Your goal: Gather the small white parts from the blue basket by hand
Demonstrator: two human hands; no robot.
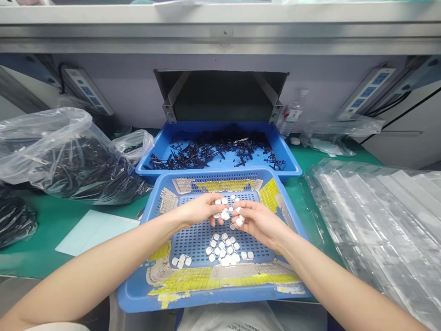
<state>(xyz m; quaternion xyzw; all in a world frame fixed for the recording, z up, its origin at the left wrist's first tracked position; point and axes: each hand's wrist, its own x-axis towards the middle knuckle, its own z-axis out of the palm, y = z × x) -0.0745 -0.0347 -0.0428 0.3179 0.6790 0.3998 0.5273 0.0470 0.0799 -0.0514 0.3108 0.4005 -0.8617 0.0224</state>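
Note:
Both hands are over a blue perforated basket (138,292) lined in places with yellow and grey tape. My left hand (206,209) has its fingers closed on small white pieces (224,214). Just to its right, my right hand (254,219) pinches more white pieces (240,221) between thumb and fingers. The two hands nearly meet. Below them, a group of white square pieces (222,250) lies on the basket floor, and a smaller cluster (181,261) sits to the left.
Behind the basket stands a blue tray (220,164) of black parts. Plastic bags of black parts (79,161) are at left, beside a pale sheet (93,232). Stacked clear plastic trays (389,220) lie at right. A bottle (291,115) stands behind; a metal shelf edge (220,39) crosses above.

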